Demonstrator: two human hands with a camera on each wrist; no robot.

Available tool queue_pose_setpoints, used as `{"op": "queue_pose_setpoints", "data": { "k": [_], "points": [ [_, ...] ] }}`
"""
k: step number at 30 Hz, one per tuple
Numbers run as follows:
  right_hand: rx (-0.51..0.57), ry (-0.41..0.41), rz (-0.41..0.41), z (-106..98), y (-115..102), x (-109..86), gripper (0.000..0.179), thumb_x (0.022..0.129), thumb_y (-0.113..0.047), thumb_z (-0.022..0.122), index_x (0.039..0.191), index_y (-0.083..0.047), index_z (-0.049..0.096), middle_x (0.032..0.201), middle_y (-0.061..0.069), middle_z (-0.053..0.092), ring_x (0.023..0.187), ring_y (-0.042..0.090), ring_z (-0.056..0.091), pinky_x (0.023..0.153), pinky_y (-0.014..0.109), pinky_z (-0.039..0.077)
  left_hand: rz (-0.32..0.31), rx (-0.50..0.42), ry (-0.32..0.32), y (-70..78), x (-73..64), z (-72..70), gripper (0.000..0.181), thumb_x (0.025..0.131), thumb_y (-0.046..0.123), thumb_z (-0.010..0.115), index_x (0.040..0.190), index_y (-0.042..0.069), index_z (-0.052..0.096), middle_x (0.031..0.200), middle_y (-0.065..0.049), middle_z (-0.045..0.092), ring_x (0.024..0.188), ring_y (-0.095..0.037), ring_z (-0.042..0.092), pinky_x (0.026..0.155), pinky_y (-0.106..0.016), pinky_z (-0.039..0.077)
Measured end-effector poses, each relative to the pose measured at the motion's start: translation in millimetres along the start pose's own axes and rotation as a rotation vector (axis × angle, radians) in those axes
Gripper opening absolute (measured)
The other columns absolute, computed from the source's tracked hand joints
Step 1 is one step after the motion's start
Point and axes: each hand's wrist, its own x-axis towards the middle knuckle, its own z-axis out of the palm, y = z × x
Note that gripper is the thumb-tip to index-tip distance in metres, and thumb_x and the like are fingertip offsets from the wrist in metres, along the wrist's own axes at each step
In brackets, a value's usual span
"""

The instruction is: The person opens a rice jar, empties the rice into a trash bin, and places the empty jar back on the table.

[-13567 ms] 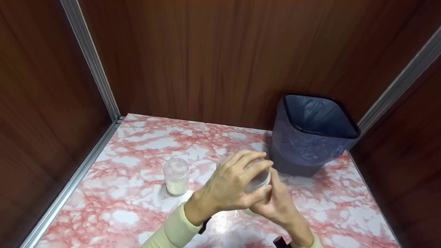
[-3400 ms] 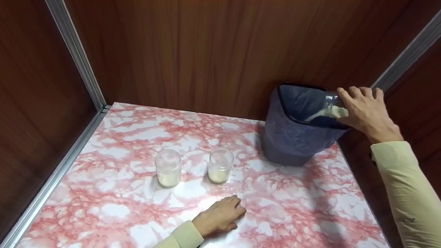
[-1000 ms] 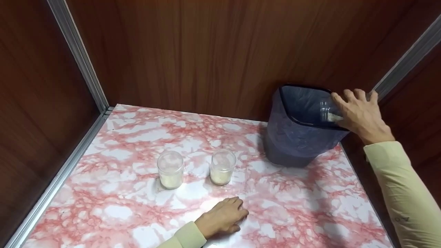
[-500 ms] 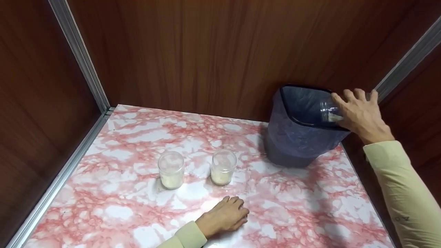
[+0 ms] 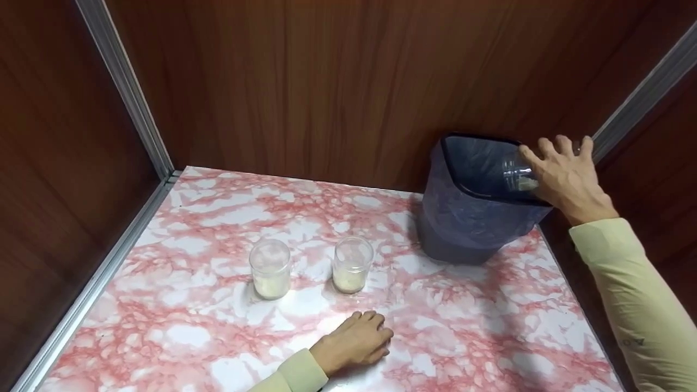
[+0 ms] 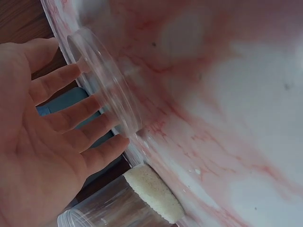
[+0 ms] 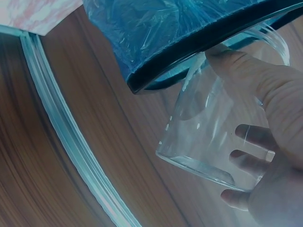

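My right hand [image 5: 569, 177] grips a clear plastic jar [image 5: 514, 173], tipped on its side with its mouth over the bin [image 5: 463, 239]. A little white grain, like rice, shows near its mouth. In the right wrist view, the jar [image 7: 199, 137] is mostly bare inside, with a few grains stuck to its wall. My left hand [image 5: 356, 340] rests low over the table, fingers loosely bent. The left wrist view has its fingertips right at a clear round lid [image 6: 106, 80] on the table. Behind that hand stand two clear jars, left [image 5: 270, 269] and right [image 5: 353, 265], each holding some white grain.
The bin, lined with a bluish plastic bag [image 7: 142, 28], stands at the table's back right corner. Brown wood panels [image 5: 305, 87] with metal corner posts [image 5: 128, 81] enclose the marbled red-and-white table [image 5: 228, 337] at the back and sides.
Both hands held a jar over the table at first. Later the right hand brought a jar to the bin, and its grain poured out and dwindled. Lately that hand shifted slightly up and left.
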Motion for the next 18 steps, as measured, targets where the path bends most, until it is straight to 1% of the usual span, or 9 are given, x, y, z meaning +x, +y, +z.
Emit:
{"op": "queue_pose_setpoints", "data": {
  "k": [4,7,10,14,16,18],
  "points": [
    [-0.016,0.031,-0.03,1.2,-2.5,1.9,0.071,0.067,-0.015,0.081,0.129,-0.009,0.048,0.123,0.03,0.047,0.117,0.056,0.038,0.094,0.08,0.024,-0.007,-0.001,0.004,0.1,0.1,-0.7,0.023,0.095,0.044,0.057,0.107,0.026,0.064,0.111,0.001,0.063,0.105,-0.017,0.061,0.086,-0.037,0.054],
    [-0.033,0.022,-0.041,1.5,-4.9,3.3,0.064,0.072,-0.013,0.077,0.13,-0.009,0.049,0.124,0.03,0.047,0.119,0.055,0.037,0.095,0.08,0.024,-0.005,0.009,0.02,0.2,-0.4,-1.2,0.023,0.095,0.044,0.057,0.107,0.026,0.065,0.11,0.001,0.063,0.104,-0.017,0.062,0.086,-0.037,0.054],
    [-0.044,0.02,-0.055,1.7,-6.9,4.5,0.058,0.076,-0.008,0.072,0.13,-0.009,0.049,0.124,0.03,0.046,0.119,0.055,0.037,0.094,0.079,0.024,-0.007,0.012,0.021,0.2,-0.5,-1.4,0.023,0.095,0.045,0.057,0.107,0.026,0.065,0.11,0.001,0.063,0.104,-0.017,0.061,0.085,-0.037,0.054],
    [-0.047,0.032,-0.066,1.2,-8.0,5.3,0.055,0.077,-0.001,0.065,0.129,-0.009,0.05,0.124,0.03,0.047,0.119,0.054,0.038,0.094,0.078,0.025,-0.003,0.022,0.029,0.4,-0.7,-1.4,0.022,0.095,0.044,0.058,0.105,0.026,0.065,0.107,0.002,0.063,0.101,-0.016,0.061,0.082,-0.035,0.054],
    [-0.053,0.027,-0.068,0.8,-8.2,5.6,0.056,0.076,0.001,0.065,0.129,-0.01,0.05,0.124,0.03,0.046,0.119,0.054,0.038,0.094,0.078,0.024,0.001,0.029,0.044,0.4,-1.0,-1.2,0.021,0.094,0.044,0.058,0.103,0.027,0.065,0.105,0.002,0.063,0.099,-0.016,0.061,0.08,-0.034,0.054],
    [-0.061,0.031,-0.077,0.3,-8.3,6.0,0.055,0.077,0.002,0.064,0.129,-0.01,0.051,0.124,0.029,0.047,0.12,0.054,0.038,0.095,0.078,0.025,0.001,0.027,0.04,0.3,-1.1,-1.3,0.021,0.094,0.044,0.058,0.103,0.027,0.065,0.105,0.002,0.063,0.099,-0.016,0.061,0.08,-0.034,0.053]
  ]
}}
